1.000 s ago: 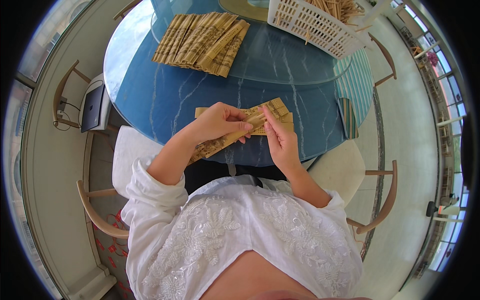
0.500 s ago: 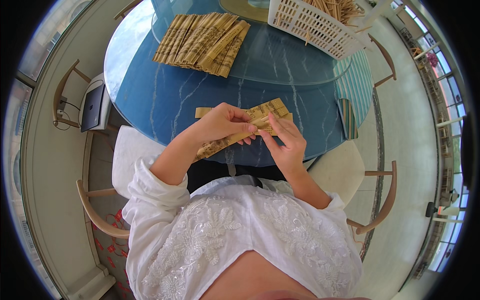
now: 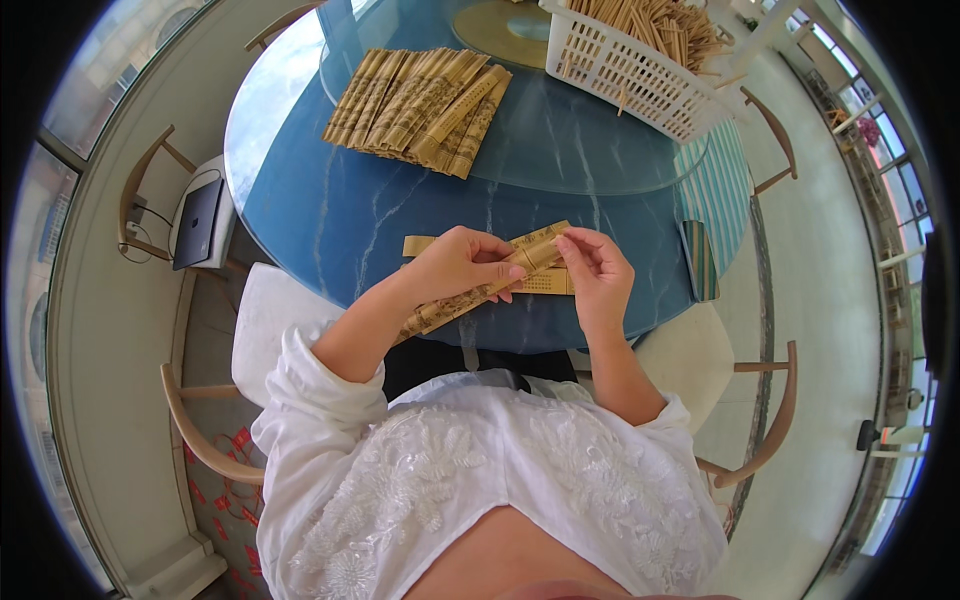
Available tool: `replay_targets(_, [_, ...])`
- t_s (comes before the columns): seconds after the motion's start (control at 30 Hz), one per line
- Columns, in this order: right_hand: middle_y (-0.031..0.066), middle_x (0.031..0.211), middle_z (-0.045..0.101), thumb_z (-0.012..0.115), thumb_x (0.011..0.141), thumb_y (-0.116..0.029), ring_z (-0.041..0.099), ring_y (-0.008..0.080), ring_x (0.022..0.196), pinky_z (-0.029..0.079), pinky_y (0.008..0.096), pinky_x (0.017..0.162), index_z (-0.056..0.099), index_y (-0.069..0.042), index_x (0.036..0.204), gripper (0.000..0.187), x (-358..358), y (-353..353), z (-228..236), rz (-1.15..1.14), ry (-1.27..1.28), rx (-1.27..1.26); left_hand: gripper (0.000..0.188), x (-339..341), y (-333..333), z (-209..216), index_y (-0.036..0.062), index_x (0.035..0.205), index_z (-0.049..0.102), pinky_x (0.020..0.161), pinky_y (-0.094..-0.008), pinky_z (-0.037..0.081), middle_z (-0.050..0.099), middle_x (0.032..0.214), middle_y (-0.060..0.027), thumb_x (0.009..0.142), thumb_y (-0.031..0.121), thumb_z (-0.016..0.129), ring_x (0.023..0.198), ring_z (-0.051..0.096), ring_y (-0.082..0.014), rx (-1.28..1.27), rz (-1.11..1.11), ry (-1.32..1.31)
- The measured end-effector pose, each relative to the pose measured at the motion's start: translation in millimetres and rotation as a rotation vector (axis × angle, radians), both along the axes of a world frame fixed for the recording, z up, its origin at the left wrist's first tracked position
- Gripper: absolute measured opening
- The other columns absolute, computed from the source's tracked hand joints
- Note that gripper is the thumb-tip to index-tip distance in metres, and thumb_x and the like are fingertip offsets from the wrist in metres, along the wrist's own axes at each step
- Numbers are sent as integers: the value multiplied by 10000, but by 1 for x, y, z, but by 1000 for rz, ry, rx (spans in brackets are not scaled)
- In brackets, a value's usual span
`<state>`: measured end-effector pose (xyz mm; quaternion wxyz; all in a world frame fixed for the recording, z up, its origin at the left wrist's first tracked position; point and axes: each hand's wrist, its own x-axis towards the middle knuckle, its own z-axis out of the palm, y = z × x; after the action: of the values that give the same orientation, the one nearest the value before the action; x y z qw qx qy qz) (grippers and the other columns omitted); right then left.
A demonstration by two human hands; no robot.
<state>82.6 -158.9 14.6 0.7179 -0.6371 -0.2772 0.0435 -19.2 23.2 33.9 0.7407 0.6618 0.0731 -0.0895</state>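
Note:
A long tan paper sleeve [image 3: 442,313] with dark print slants up to the right between my hands, above the near part of the table. My left hand [image 3: 455,268] is closed around its middle, thumb on top. At the upper end, the thumb and fingers of my right hand [image 3: 600,278] are pinched together; whether a stick lies inside is hidden. Under my hands another tan printed sleeve [image 3: 548,281] lies flat on the blue table [image 3: 350,215]. Farther off to the left is a fanned pile of such sleeves [image 3: 412,112].
A white slatted basket [image 3: 625,75] full of thin wooden sticks [image 3: 650,28] stands far right on the glass turntable [image 3: 535,165]. A striped item [image 3: 700,260] sits at the table's right edge. Chairs flank me; a laptop [image 3: 197,222] rests on the left one.
My right hand has moved up and right along the sleeve to its upper end, while my left hand keeps hold of the middle. The whole view has shifted slightly.

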Motion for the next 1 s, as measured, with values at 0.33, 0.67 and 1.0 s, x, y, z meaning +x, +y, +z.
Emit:
replay_targets(0.33, [65, 957, 704, 667, 927, -97, 652, 105, 851, 549, 244, 765, 701, 16, 1075, 189, 82, -11, 13, -368, -5, 34, 242, -33, 36, -4, -90, 1061, 654, 657, -247, 560, 723, 901, -114, 931, 115, 661, 711, 684, -132, 33, -2, 71])
replay_targets(0.67, [102, 1150, 652, 563, 964, -14, 637, 121, 890, 533, 263, 814, 588, -1, 1281, 318, 96, 1, -39, -295, -271, 13, 324, -3, 67, -13, -38, 1125, 651, 564, -251, 518, 711, 914, -97, 962, 242, 633, 655, 655, -129, 70, 503, -51])
replay_targets(1.0, [102, 995, 657, 554, 878, 122, 628, 145, 770, 522, 250, 708, 680, 1, 1095, 278, 88, 4, -56, -243, -615, -167, 387, 55, 123, -26, -37, 1145, 659, 519, -235, 502, 725, 947, -86, 953, 299, 640, 654, 672, -134, 164, 858, -18])
